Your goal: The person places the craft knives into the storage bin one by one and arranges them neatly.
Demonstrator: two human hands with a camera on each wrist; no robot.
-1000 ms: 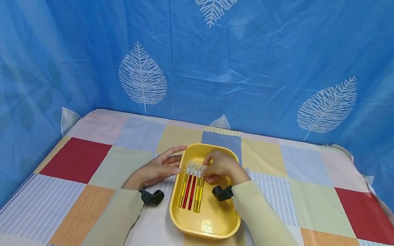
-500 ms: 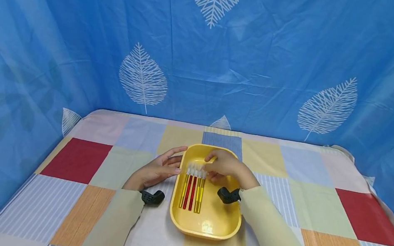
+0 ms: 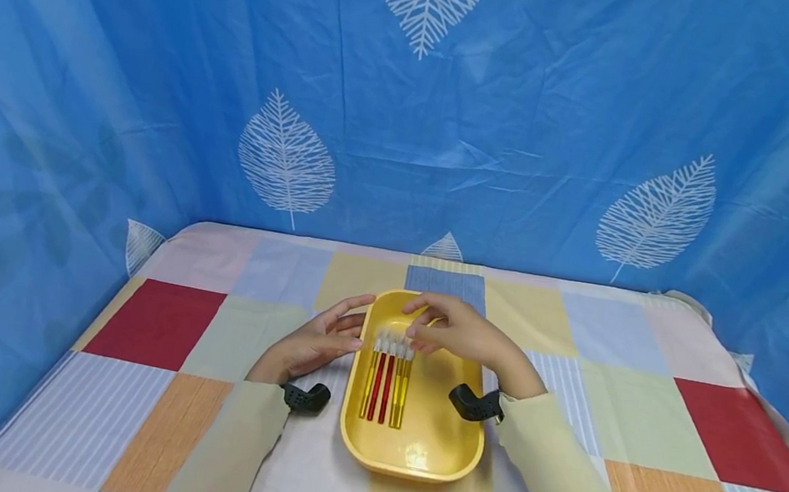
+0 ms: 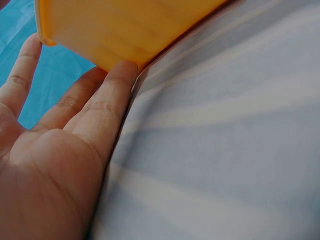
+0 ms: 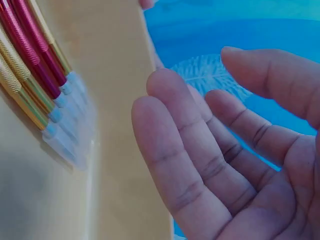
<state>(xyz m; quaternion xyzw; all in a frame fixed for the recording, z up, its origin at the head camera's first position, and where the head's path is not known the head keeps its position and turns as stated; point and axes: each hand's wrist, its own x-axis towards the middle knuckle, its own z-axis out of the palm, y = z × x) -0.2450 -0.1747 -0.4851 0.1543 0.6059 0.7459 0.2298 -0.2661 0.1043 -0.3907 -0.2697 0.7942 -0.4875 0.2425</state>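
Several slim red and gold craft knives point(image 3: 385, 388) with knurled metal grips and clear caps lie side by side in a yellow tray point(image 3: 408, 473). They sit along the tray's left side, capped ends away from me. My left hand point(image 3: 312, 344) touches the tray's left outer wall with its fingertips; the left wrist view shows those fingers point(image 4: 107, 100) extended against the yellow wall. Over the far part of the tray hovers my right hand point(image 3: 466, 332), fingers loosely bent and holding nothing. In the right wrist view the knives point(image 5: 45, 50) lie apart from its fingertips.
A patchwork-patterned cloth point(image 3: 540, 393) covers the table under the tray. Blue curtains point(image 3: 454, 145) with white leaf prints stand behind and on both sides. Black wrist devices point(image 3: 305, 397) sit on both forearms.
My right hand has come away from the capped ends of the knives, moving right and up while its fingers loosened. The left hand and the tray have stayed in place.
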